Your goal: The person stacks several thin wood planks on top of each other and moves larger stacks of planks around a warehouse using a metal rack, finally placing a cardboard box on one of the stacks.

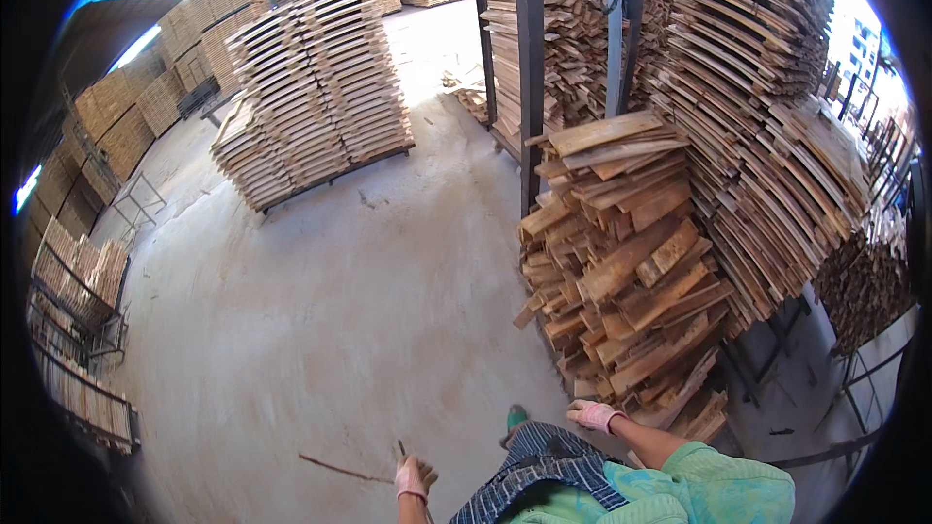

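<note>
My left hand [416, 476], in a pale pinkish work glove, is closed low in front of me, left of my apron. A thin dark-brown strip [345, 470] sticks out of it to the left over the floor, and a short dark end shows above the fingers. Whether both belong to one piece I cannot tell. My right hand [594, 415], gloved alike, hangs empty with its fingers loosely extended, beside the lower part of a tall, untidy heap of rough wooden boards [631, 272]. I cannot tell whether it touches the wood.
Curved stacks of thin boards [757, 136] rise behind the heap, beside a dark metal post [530, 68]. Across the concrete floor [330, 311] stands a tall stack of slats [316, 87]. Racks with wood [83, 330] line the left side. My green shoe [516, 417] is near the heap.
</note>
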Demonstrator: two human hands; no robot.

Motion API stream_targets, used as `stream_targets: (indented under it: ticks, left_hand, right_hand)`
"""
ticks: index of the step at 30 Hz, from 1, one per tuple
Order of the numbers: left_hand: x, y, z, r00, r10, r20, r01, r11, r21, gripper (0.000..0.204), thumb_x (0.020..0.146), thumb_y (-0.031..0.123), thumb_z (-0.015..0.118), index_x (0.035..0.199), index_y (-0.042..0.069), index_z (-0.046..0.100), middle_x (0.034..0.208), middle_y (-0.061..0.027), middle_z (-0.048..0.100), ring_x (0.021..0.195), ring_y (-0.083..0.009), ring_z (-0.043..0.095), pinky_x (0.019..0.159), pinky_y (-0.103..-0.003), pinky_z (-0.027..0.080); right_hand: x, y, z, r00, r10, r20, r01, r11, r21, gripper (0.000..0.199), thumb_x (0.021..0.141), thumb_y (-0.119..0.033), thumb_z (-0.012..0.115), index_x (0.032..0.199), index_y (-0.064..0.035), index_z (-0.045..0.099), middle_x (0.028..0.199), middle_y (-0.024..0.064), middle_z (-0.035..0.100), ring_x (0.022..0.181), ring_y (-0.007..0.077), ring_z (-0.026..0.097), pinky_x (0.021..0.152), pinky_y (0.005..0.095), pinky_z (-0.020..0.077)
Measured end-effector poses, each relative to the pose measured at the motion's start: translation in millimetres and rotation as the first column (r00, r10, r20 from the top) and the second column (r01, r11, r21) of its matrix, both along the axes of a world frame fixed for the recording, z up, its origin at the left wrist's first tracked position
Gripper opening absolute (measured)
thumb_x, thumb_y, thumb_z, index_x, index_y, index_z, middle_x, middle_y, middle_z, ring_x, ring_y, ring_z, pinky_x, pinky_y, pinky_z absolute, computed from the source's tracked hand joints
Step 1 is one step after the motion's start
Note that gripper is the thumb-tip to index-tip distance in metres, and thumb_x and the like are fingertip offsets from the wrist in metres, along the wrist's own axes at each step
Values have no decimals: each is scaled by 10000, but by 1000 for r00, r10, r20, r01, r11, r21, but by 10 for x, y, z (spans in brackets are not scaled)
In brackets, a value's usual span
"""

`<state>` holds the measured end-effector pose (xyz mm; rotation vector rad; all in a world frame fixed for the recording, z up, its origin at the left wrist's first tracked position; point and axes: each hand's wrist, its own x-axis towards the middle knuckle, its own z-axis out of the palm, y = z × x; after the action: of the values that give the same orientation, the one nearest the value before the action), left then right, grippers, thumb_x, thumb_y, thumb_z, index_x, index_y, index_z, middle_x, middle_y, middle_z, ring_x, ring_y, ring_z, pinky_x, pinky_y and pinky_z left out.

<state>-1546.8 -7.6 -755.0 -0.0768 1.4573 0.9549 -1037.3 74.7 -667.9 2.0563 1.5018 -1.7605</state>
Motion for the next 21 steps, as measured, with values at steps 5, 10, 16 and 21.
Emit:
stream_targets:
  ticks: [5, 10, 16, 21]
  left_hand:
    - [1020, 2584, 1241, 891, -383, -243, 433, 876, 210, 507, 956, 272, 625, 1397, 54, 502, 1160, -151, 624, 1019, -289, 656, 781, -448, 586]
    - [753, 3694, 1460, 666, -557, -496, 655, 755, 33, 546, 958, 250, 607, 1436, 19, 479, 1155, -116, 627, 951, -208, 645, 722, -340, 567]
    - [109, 5240, 1259, 784, -506, -360, 483, 861, -159, 517, 933, 196, 575, 1414, 33, 471, 976, -80, 609, 779, -183, 616, 605, -353, 554]
    - [28, 7344, 1046, 709, -583, -397, 631, 776, -12, 523, 958, 266, 594, 1410, 38, 463, 955, -86, 601, 794, -201, 625, 622, -361, 554]
  right_hand:
    - [184, 1612, -396, 980, 90, 175, -141, 942, 306, 586, 929, -509, 535, 1332, -88, 587, 1232, 223, 670, 1137, 352, 653, 941, 440, 515]
    - [-169, 3324, 442, 982, -187, -1, 165, 861, 480, 521, 934, -404, 570, 1330, -67, 583, 1327, 251, 604, 1251, 398, 565, 1032, 453, 464]
    - [-300, 5362, 1617, 849, -479, -223, 252, -4, 968, 497, 885, -108, 694, 1355, -28, 555, 1201, 195, 584, 1074, 328, 606, 950, 411, 500]
    - [-91, 6516, 2342, 577, -628, -522, 423, -317, 849, 771, 922, -143, 718, 1555, -19, 296, 1405, 162, 449, 1299, 282, 463, 1115, 426, 406]
